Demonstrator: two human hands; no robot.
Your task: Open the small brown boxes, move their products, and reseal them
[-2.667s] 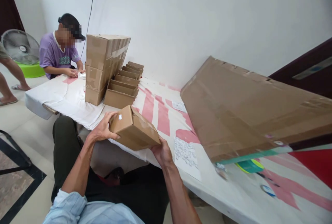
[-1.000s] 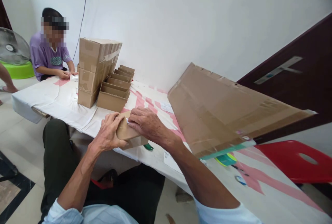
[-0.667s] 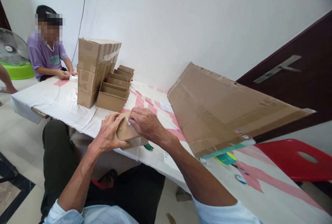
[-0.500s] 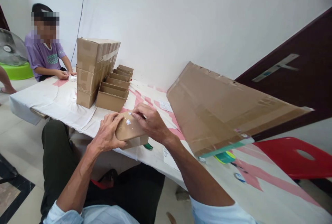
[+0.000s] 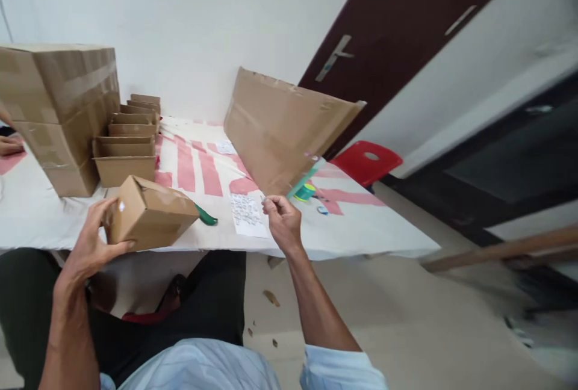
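My left hand is wrapped round one end of a small closed cardboard box, which is tilted near the table's front edge. A small white sticker shows on the box end by my fingers. Away to the right, my right hand is pinched closed above the table. A tiny pale speck shows at its fingertips, too small to make out. Beneath and left of that hand lies a handwritten paper sheet. A curved green object pokes out beside the box.
Taped cardboard boxes are stacked at the left, beside a row of open boxes. A large cardboard sheet leans at the back. Near it are a green-yellow roll, a small blue-white ring and a red chair.
My view has swung right. My right hand has left the box and moved right, over the paper sheet. The box has turned in my left hand, its stickered face now toward the left.
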